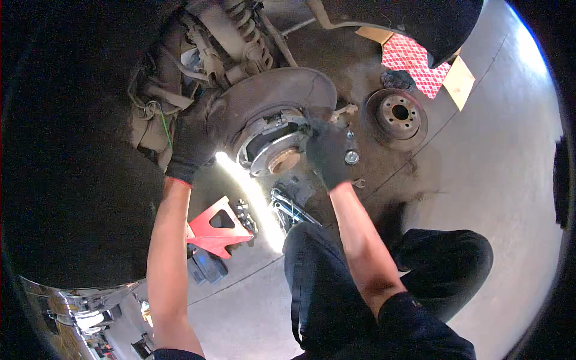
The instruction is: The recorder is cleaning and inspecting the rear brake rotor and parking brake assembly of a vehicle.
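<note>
Both my hands wear black gloves with red cuffs. My left hand (pixel 195 147) reaches to the left edge of the brake dust shield (pixel 273 84); its fingers are lost in shadow. Smeared by motion, my right hand (pixel 328 153) is at the right side of the hub, by the upper end of the brake shoe (pixel 259 144). Whether it holds anything does not show. Between my hands sits the wheel hub (pixel 284 161), with a rusty centre. A lit bar lamp (pixel 252 201) slants downward from beside my left hand.
A removed brake disc (pixel 396 119) lies on the floor at the right, near an opened red-and-white box (pixel 414 63). A ratchet (pixel 351 155) rests beside my right hand. Wrenches (pixel 291 207) and a red jack stand (pixel 219 231) are below the hub. A coil spring (pixel 246 30) hangs above.
</note>
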Motion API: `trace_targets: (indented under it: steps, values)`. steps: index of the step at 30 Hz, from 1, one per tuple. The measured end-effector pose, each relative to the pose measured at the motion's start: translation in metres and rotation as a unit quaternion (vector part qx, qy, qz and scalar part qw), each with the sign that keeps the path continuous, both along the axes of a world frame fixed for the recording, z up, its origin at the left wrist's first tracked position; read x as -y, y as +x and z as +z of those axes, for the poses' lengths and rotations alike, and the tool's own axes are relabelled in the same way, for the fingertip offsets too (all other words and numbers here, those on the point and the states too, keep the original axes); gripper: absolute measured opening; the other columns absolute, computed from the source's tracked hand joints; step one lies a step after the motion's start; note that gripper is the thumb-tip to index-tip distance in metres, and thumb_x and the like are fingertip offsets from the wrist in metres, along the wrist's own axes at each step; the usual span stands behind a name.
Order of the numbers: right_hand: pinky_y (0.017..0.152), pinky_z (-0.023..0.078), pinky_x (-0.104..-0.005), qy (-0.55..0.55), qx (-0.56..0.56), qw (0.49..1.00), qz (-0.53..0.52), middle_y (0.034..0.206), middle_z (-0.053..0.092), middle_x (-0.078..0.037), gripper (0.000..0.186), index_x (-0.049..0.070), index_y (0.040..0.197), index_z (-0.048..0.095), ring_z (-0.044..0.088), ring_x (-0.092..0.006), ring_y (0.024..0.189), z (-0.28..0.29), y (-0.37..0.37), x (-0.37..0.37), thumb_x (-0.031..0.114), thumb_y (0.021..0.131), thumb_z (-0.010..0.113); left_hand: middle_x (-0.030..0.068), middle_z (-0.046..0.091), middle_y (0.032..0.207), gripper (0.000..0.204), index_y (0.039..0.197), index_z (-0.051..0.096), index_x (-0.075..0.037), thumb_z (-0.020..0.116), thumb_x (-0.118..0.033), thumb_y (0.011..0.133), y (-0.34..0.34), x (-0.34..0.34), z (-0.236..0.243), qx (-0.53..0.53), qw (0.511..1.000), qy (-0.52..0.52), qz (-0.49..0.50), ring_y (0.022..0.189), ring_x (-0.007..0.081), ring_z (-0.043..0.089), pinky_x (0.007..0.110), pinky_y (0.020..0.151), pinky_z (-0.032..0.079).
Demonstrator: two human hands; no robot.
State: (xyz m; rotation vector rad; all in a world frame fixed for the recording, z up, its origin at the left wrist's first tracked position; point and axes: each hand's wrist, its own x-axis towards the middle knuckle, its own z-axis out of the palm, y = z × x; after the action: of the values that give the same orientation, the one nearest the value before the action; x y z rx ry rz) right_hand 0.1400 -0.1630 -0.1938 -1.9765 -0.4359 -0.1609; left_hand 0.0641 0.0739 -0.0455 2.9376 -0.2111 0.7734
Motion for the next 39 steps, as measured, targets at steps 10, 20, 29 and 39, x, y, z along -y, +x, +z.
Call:
trace_targets:
  steps: [10,20,29,39]
  values:
    - [0.078,0.055,-0.0493,0.086,0.065,0.994,-0.002,0.091,0.073,-0.020,0.022,0.009,0.100,0.076,0.070,-0.0398,0.086,0.015,-0.003,-0.006,0.007,0.081,0.066,0.0233,0.069,0.119,0.039,0.128,0.063,-0.003,0.065,-0.026,0.096,0.002,0.003,0.000,0.011,1.000,0.005,-0.012,0.109,0.0416,0.067,0.045,0.093,0.053]
    - [0.080,0.055,-0.0481,-0.021,0.038,0.999,0.011,0.097,0.074,-0.022,0.027,0.005,0.106,0.075,0.071,-0.0396,0.091,0.008,0.001,-0.011,0.006,0.082,0.062,0.0222,0.070,0.120,0.043,0.131,0.061,-0.003,0.065,-0.025,0.095,0.004,-0.004,-0.004,-0.018,0.997,0.025,0.071,0.107,0.0393,0.069,0.046,0.090,0.055]
    - [0.078,0.054,-0.0495,0.018,0.054,0.998,0.007,0.095,0.074,-0.021,0.020,0.004,0.098,0.076,0.071,-0.0409,0.088,0.006,0.002,-0.004,0.014,0.086,0.065,0.0229,0.070,0.116,0.044,0.128,0.062,-0.004,0.065,-0.032,0.095,0.004,0.001,0.001,-0.005,1.000,0.001,0.022,0.103,0.0431,0.068,0.048,0.089,0.055]
    - [0.071,0.054,-0.0475,-0.027,0.091,0.995,-0.014,0.090,0.073,-0.021,0.026,0.007,0.107,0.077,0.070,-0.0393,0.080,-0.008,0.005,-0.006,0.017,0.085,0.067,0.0222,0.070,0.118,0.041,0.129,0.062,-0.006,0.061,-0.031,0.097,0.006,-0.007,-0.006,0.036,0.998,0.045,-0.004,0.104,0.0423,0.068,0.048,0.091,0.055]
